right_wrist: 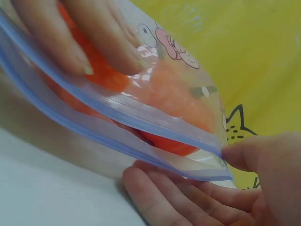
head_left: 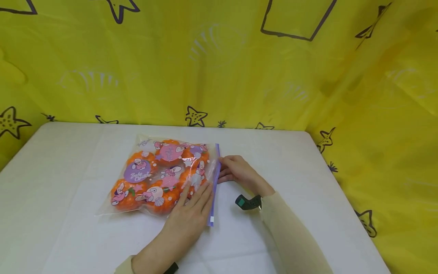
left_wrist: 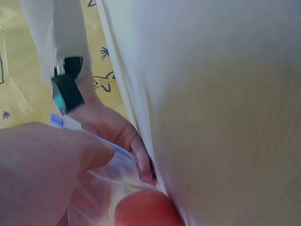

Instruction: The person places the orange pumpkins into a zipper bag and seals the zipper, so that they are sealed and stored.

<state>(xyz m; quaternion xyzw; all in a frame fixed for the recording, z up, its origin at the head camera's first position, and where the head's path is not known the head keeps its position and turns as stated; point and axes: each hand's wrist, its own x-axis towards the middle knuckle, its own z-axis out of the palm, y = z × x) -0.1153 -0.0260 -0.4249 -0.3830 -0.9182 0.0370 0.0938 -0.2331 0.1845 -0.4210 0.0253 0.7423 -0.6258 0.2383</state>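
A clear zip bag (head_left: 161,176) with pink and purple cartoon prints lies on the table. Several orange, ribbed, pumpkin-like pieces (right_wrist: 175,107) fill it. Its purple zip edge (head_left: 217,175) faces right, with a white slider (head_left: 211,219) at the near end. The right wrist view shows the two zip strips gaping apart. My left hand (head_left: 189,220) rests on the near part of the bag beside the zip, fingers straight. At the far end of the zip edge, my right hand (head_left: 238,173) pinches the corner, thumb above and fingers beneath.
A white cloth (head_left: 78,236) covers the table. Yellow sheeting (head_left: 164,68) with drawn starfish and shells hangs along the back and right side. A dark wrist camera (head_left: 248,202) sits at the right cuff.
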